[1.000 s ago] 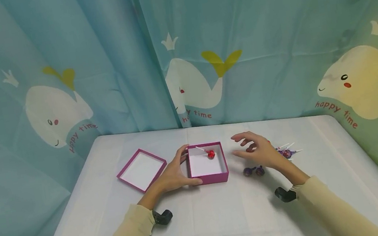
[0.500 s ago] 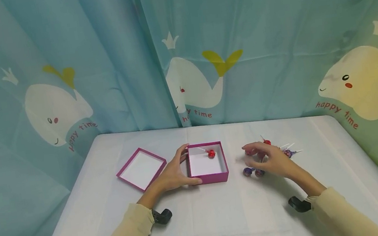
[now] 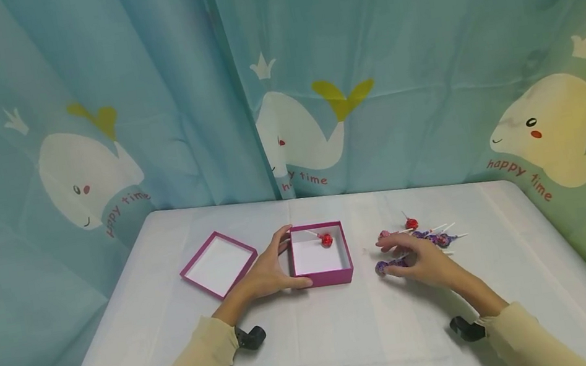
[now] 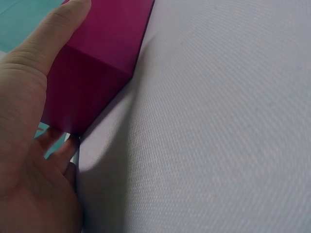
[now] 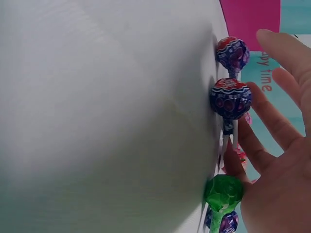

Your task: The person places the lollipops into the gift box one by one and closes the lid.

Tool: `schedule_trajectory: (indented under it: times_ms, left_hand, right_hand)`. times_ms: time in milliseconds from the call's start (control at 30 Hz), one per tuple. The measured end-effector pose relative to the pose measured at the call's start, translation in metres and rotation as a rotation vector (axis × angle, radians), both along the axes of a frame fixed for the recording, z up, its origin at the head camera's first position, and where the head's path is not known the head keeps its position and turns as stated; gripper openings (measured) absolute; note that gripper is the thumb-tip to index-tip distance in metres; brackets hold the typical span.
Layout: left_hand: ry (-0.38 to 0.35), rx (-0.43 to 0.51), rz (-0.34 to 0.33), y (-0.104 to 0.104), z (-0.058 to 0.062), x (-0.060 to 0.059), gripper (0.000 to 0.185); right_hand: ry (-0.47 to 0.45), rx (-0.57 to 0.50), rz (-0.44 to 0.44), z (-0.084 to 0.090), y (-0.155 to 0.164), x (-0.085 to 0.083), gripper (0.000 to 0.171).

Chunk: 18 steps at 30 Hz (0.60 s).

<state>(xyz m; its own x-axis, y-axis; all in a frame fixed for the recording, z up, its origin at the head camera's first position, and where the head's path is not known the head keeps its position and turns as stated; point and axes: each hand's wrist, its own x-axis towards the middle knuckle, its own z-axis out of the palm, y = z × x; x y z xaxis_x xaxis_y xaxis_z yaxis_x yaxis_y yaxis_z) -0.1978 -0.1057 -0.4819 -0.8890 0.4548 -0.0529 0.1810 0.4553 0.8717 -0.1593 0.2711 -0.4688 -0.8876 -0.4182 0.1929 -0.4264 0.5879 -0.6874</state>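
Observation:
An open magenta box [image 3: 323, 279] stands mid-table with one red lollipop [image 3: 326, 239] inside. My left hand [image 3: 266, 274] grips the box's near-left corner, thumb along the front wall and fingers on the left side; the left wrist view shows the thumb [image 4: 43, 43] lying on the magenta box wall [image 4: 102, 48]. My right hand [image 3: 421, 254] hovers low over loose lollipops, fingers relaxed and holding nothing. Under the right hand's [image 5: 284, 160] fingers lie two purple lollipops [image 5: 231, 98] and a green lollipop [image 5: 223, 191]. One purple lollipop [image 3: 383, 268] shows at the fingertips.
The box's lid [image 3: 219, 263] lies upturned left of the box. More lollipops [image 3: 435, 237], red and purple, are scattered behind the right hand. The white table [image 3: 315, 342] ends at a whale-print curtain [image 3: 296, 126] behind.
My right hand has drawn back from beside the box and sunk onto the nearer purple lollipops. The left hand and the box have not moved.

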Motion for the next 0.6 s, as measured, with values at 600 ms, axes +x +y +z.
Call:
schedule_trajectory:
  times_ms: [600]
  left_hand:
    - [0.002, 0.01, -0.006, 0.0002, -0.0011, 0.0, 0.123]
  right_hand:
    - [0.032, 0.13, -0.023, -0.008, -0.005, 0.0004, 0.031]
